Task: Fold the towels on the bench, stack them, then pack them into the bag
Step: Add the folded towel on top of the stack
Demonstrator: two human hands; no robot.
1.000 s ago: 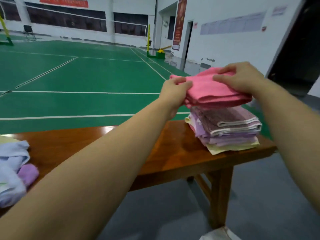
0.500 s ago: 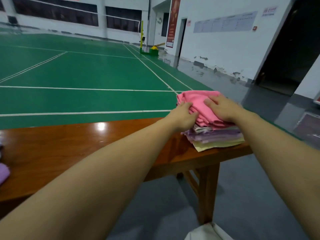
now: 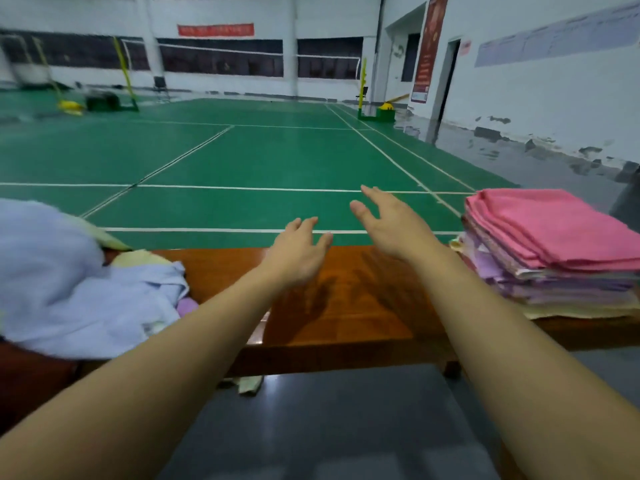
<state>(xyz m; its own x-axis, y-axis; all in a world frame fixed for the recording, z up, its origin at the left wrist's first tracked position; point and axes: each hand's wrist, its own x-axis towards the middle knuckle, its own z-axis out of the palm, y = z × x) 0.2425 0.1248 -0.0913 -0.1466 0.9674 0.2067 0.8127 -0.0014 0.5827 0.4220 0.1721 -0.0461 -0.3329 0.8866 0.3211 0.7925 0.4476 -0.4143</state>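
Both hands off pink towel (image 3: pixel 554 226), now atop folded stack (image 3: pixel 550 268) at bench (image 3: pixel 346 306) right end. Left hand (image 3: pixel 298 252), right hand (image 3: pixel 391 223) empty, fingers spread, mid-bench. Unfolded pile (image 3: pixel 69 282) at left end, blurry, maybe overhanging front edge; careless grab could drag towels off.

Your two arms are all of your body that shows, and both are bare from the lower edge of the view to the fingertips: no sleeve, cuff or glove covers them anywhere in sight. Your left hand (image 3: pixel 297 252) carries no ring, and the wrist behind it has no watch, strap or band. Your right hand (image 3: pixel 391 223) is just as plain, with unadorned fingers and a bare wrist. The nails that can be made out look short and unpainted, though motion blur softens the fingertips. Both forearms are smooth and unmarked, with no visible tattoo, plaster or bandage on either.
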